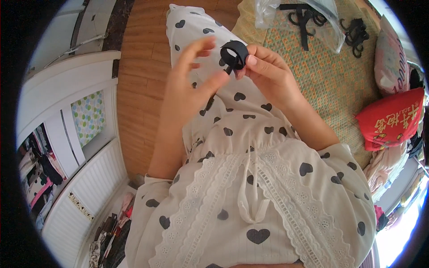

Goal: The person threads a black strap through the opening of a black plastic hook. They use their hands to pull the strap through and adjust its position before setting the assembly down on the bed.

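Both hands up in front of the person's chest, working one small black strap loop point(234, 54), looks like a rolled fabric band with a short tail hanging below it. Right hand point(268, 71) is pinched on the loop, thumb and fingertips gripping its right side. Left hand point(192, 85) is just beside it, fingers spread and curled, thumb tip touching or nearly touching the tail under the loop; can't tell whether it's actually gripping. Hands sit close together, the loop between them, held in the air over the lap. Person wears a white dress with black hearts point(250, 196) and lace trim. To the right, a bed with a green-and-orange patterned cover point(321, 76); on it, well away from the hands, more black straps point(305, 20) near a clear plastic bag point(268, 10), plus a red cushion point(392, 119). Wooden floor point(143, 67) on the left, white cabinet point(67, 89) beyond it.
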A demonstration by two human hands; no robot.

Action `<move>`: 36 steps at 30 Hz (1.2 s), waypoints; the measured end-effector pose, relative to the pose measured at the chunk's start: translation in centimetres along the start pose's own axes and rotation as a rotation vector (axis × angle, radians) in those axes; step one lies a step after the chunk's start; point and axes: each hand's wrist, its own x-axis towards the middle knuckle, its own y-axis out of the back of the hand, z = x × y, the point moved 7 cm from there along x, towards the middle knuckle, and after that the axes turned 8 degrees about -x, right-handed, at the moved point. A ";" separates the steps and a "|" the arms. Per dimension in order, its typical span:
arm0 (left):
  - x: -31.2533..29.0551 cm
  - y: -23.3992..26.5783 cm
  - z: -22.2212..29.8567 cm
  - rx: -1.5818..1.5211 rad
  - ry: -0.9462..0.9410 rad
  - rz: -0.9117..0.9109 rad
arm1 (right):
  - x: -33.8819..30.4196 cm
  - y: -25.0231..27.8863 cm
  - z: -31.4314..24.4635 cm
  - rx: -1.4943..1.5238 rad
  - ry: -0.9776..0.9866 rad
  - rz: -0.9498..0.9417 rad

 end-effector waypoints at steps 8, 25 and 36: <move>-1.8 -3.4 -1.9 -0.455 0.408 -0.257 | 0.0 0.1 1.5 0.336 -0.175 -0.090; -0.9 -3.3 1.0 0.443 -0.051 -0.331 | -0.5 2.3 0.1 -0.478 -0.123 0.121; 1.4 -4.6 2.3 0.273 -0.106 -0.257 | -2.0 3.3 -6.4 -0.390 0.143 0.229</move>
